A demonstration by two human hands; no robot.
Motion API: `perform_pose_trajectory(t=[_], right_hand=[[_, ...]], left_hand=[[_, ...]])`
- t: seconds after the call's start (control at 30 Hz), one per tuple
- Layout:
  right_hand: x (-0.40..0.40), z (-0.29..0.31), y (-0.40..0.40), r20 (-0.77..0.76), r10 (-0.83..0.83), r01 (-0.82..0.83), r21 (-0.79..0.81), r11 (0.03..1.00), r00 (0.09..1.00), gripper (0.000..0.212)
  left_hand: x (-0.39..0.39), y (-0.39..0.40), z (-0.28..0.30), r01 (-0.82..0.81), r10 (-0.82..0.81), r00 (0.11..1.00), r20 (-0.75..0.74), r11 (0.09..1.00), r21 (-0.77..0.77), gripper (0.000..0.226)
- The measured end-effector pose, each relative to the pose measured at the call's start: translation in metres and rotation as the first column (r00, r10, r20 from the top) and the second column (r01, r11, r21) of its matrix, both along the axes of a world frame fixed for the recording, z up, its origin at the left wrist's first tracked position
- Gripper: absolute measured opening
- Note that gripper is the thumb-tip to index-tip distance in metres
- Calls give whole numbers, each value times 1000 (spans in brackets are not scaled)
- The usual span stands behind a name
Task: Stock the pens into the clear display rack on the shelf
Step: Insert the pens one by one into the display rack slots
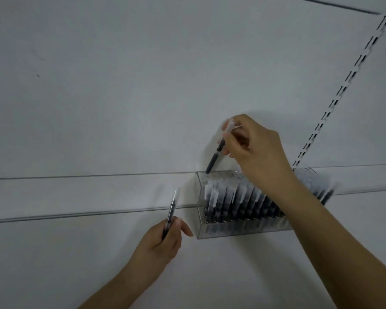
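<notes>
Right hand (254,148) pinches a black pen (214,160), tip just below its fingers at the clear display rack (201,228), seemingly nearly full. Left hand (163,239) grips another pen (171,208) upright.

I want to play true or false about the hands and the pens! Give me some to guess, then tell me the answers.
1. Each hand holds a pen. True: the right hand pinches one pen, the left hand grips another pen.
2. The clear rack has no pens in it. False: it already holds many standing pens.
3. The right hand's pen points down at the rack's left end. True.
4. The left hand's pen is already inside the rack. False: it is outside, left of the rack.
</notes>
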State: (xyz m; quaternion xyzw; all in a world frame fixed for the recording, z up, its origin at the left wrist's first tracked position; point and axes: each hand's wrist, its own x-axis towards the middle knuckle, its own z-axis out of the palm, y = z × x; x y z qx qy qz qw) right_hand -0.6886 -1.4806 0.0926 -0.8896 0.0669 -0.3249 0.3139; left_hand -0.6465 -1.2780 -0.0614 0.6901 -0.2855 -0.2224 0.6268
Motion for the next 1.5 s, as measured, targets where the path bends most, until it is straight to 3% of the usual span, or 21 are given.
perform_pose_trajectory(t=[0.17,0.33,0.43,0.57,0.67,0.77,0.83,0.93,1.0,1.1,1.23,1.3,1.4,1.5], right_hand=[[11,-7,5,-199,-35,7,-137,991,979,11],[14,-8,10,-177,-133,95,-206,974,975,24],[12,-5,15,-241,-184,106,-304,947,953,28],[18,-11,17,-348,-332,139,-477,868,877,45],[12,-7,21,-294,-421,211,-546,811,858,52],[-9,-5,36,-176,-311,222,-398,890,934,43],[-20,-12,55,-235,-93,42,-215,976,968,40],[-23,-38,78,-407,90,-151,-119,981,909,41],[-20,-49,82,-387,145,-185,-70,980,911,31],[-21,-45,79,-295,241,-211,130,969,925,15],[-27,-9,56,-94,154,-137,169,976,984,8],[-28,9,36,75,47,-59,158,986,996,9],[-24,22,13,193,-37,22,77,997,980,11],[-16,18,1,129,-33,27,53,998,991,9]], left_hand=[[-1,1,2,11,-12,999,-31,1000,-23,38],[-3,1,2,13,-13,1000,-7,1000,-19,40],[-2,0,2,18,-18,1000,-4,1000,-21,41],[-1,0,1,15,-15,1000,4,1000,-24,40],[-1,1,2,15,-15,1000,-1,999,-30,39],[-1,0,5,8,-9,1000,-19,999,-39,40],[-2,0,8,3,-5,1000,-27,998,-65,37],[-5,2,11,25,-24,999,29,998,-51,35],[-7,4,14,32,-31,998,54,999,-21,36],[-5,5,14,1,-5,992,123,999,34,31],[8,4,-2,-150,78,927,367,974,171,8],[15,6,-16,-240,52,833,551,931,274,6],[16,7,-33,-391,-16,681,732,837,382,35],[12,4,-37,-482,-70,584,809,772,415,48]])
